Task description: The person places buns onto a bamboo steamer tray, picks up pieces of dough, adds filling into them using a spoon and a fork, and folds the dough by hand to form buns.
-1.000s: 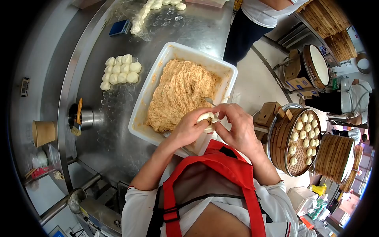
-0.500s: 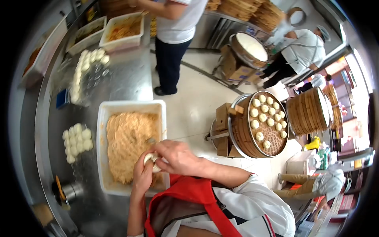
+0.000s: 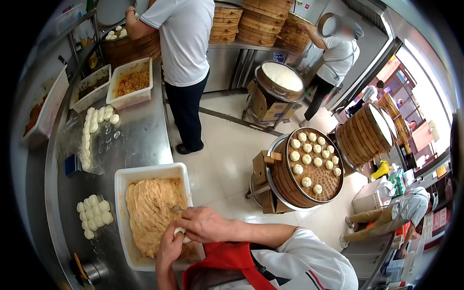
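A small white dough bun sits between my two hands, partly hidden by the fingers. My left hand is closed around it from below and the left. Over its top, my right hand has its fingers pinched on the dough. Both hands are above the lower right part of a white tub filled with orange-brown minced filling. A piece of metal utensil pokes out of the filling just beyond my right hand.
Dough pieces lie left of the tub, with a dough row farther back. Tubs of other filling stand behind. A bamboo steamer holding several buns is at right. A co-worker stands at the table's far end.
The camera view has tilted up, so the surroundings sit lower in view. My hands stay on the bun, its dough showing less between the fingers. A co-worker at the back has raised an arm toward the steamers.
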Demonstrator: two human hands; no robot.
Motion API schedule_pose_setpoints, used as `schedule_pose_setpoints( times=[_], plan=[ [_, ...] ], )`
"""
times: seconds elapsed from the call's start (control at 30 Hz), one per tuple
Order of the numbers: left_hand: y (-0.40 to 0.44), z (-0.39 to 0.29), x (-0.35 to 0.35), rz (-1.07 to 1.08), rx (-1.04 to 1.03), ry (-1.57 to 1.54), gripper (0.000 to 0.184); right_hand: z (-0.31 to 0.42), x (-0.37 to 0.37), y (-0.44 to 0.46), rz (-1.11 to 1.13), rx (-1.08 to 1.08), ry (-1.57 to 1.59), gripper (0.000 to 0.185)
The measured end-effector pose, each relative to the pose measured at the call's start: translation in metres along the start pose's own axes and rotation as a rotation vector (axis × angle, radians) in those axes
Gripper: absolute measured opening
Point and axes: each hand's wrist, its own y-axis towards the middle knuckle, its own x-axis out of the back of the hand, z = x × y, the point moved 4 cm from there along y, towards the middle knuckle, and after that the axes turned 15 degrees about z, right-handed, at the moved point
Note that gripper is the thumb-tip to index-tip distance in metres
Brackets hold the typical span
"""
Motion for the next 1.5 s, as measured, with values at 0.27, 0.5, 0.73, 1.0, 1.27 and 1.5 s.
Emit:
schedule_pose_setpoints(
  times=[0.27, 0.5, 0.73, 1.0, 1.27, 1.5],
  plan=[
    [0.001, 0.008, 0.003, -0.281, -0.225, -0.504, 0.047, 0.003, 0.004, 0.002, -0.038, -0.039, 0.064, 0.018],
    [0.007, 0.023, -0.008, -0.438, -0.294, -0.883, 0.059, 0.008, -0.003, 0.008, -0.041, 0.006, 0.186, 0.032],
    [0.004, 0.027, -0.006, -0.497, -0.216, -0.857, 0.062, 0.01, -0.005, 0.007, 0.004, 0.035, 0.082, 0.031],
    [0.007, 0.032, -0.006, -0.484, -0.139, -0.864, 0.065, 0.014, 0.0, 0.006, 0.015, 0.075, 0.009, 0.034],
    [0.007, 0.035, -0.004, -0.45, -0.074, -0.865, 0.067, 0.013, -0.005, 0.002, 0.025, 0.069, -0.019, 0.035],
    [0.013, 0.047, -0.001, -0.328, -0.091, -0.858, 0.073, 0.016, 0.001, 0.003, 0.012, 0.099, -0.012, 0.034]
  ],
)
